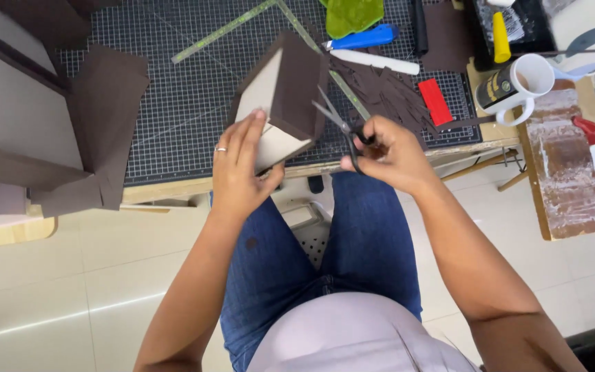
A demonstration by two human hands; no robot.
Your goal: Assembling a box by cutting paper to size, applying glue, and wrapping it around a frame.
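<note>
My left hand holds a small grey cardboard box partly wrapped in dark brown paper, tilted up over the table's front edge. A ring sits on one finger of that hand. My right hand grips black-handled scissors, whose open blades point up and left at the brown paper edge of the box. Both hands hover above my lap, just in front of the dark gridded cutting mat.
A larger grey box with brown paper flaps sits at the left. On the mat lie metal rulers, brown paper scraps, a blue cutter, a white tool, a red block. A white mug and glue-stained board stand right.
</note>
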